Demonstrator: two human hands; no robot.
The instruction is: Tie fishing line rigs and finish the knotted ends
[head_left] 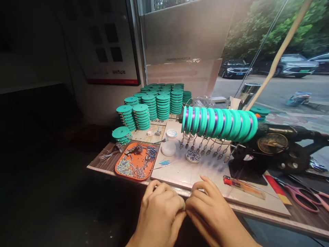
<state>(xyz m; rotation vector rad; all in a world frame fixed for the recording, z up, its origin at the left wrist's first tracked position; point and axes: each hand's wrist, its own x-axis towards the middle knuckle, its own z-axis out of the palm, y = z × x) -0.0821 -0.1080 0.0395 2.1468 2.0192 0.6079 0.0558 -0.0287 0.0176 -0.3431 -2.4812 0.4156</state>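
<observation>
Just off the table's front edge, my left hand (162,209) and my right hand (208,207) meet with fingertips almost touching. Both are closed in a pinch; whatever lies between the fingers is hidden or too small to see. Beyond them a pale board (174,174) lies on the table. On it are a small round dish of beads (193,156), a round white lid (168,149) and some thin blue pieces (165,162). A row of green spools wound with purple line (218,122) sits on a black winding machine (272,142), with several small metal weights (208,151) hanging below.
An orange tray (138,159) of small metal and pale tube-like parts stands at the left. Stacked green spools (163,106) fill the back. Toward the right lie a red-ended clear case (243,187) and pink-handled scissors (300,197). A window faces parked cars.
</observation>
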